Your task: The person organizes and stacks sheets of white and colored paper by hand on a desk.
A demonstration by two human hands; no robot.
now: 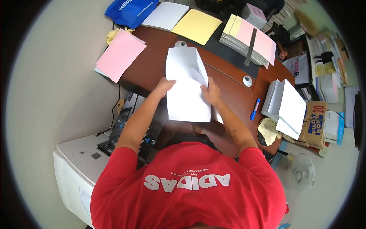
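Observation:
Between my two hands is a sheaf of white paper [187, 91], held up over the near edge of the brown desk. My left hand [165, 87] grips its left edge, with the thumb lying on top of the sheet. On the opposite edge, my right hand [212, 92] is closed around the paper, its thumb also on the face. The upper right part of the sheaf bows and shows a fold or raised layer. My fingers under the paper are hidden.
Pink sheets [120, 55], a white stack [165, 16], yellow paper [196, 26] and a pink-topped stack with a metal ruler [250, 47] line the desk [152, 65]. On the right are a blue marker [255, 109] and white paper stack [291, 108]. A printer [76, 156] stands left.

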